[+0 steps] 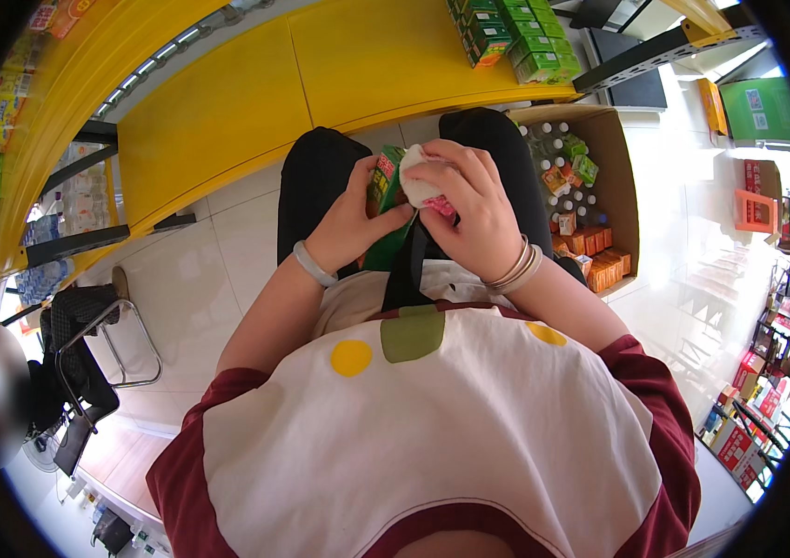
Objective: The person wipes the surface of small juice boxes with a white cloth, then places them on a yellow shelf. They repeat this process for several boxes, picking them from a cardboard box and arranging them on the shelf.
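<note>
My left hand (360, 216) grips a green drink carton (386, 183) with red and orange print, held upright above my lap between my knees. My right hand (472, 202) is closed around a bunched white cloth (417, 183) with a pink patterned part, which lies against the carton's right side. The fingers of my right hand hide part of the cloth. A black strap hangs below the two hands.
A yellow metal shelf (227, 104) runs before my knees, with green drink cartons (534, 49) at its right end. An open cardboard box (622, 202) with bottles and small orange cartons stands at my right. A person sits on a chair (88, 390) at the left.
</note>
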A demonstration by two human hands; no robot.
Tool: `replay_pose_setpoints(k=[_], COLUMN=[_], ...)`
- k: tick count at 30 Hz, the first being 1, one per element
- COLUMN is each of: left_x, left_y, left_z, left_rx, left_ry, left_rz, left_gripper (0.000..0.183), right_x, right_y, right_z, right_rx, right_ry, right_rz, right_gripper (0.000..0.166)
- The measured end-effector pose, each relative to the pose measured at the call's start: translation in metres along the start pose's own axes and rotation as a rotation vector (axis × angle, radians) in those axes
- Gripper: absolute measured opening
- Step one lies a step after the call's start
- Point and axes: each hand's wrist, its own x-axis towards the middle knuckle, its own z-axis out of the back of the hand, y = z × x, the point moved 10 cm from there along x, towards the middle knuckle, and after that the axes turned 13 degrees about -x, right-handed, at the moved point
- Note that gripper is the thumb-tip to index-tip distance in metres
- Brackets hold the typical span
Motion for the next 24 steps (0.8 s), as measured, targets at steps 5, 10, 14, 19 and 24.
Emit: replay_pose_setpoints(k=[5,10,14,19,24], left_x=[0.001,0.0,-0.003,-0.011,-0.012], left_y=[0.029,0.042,0.035,0.051,0.057], left_z=[0.006,0.021,0.006,-0.01,-0.019], left_rx=[-0.592,-0.515,-0.713,-0.795,-0.788], left_ry=[0.003,-0.068,-0.137,0.042,0.018], left_rz=[0.115,0.194,0.209,0.336,0.292], left_gripper=[0.036,0.035,0.037,0.049,0.05], right_x=[-0.005,-0.013,-0.02,-0.025,-0.032], right_y=[-0.016,-0.038,-0.046,-0.045,-0.045], right_z=[-0.003,-0.009,-0.019,-0.028,-0.034], right_rx=[0.003,0.119,0.24,0.263,0.247], right_ry=[-0.015,0.002,0.015,0.028,0.069], right_rz=[-0.084,-0.248,-0.328,-0.331,-0.376], right_gripper=[0.038,0.037,0.034,0.032,0.03])
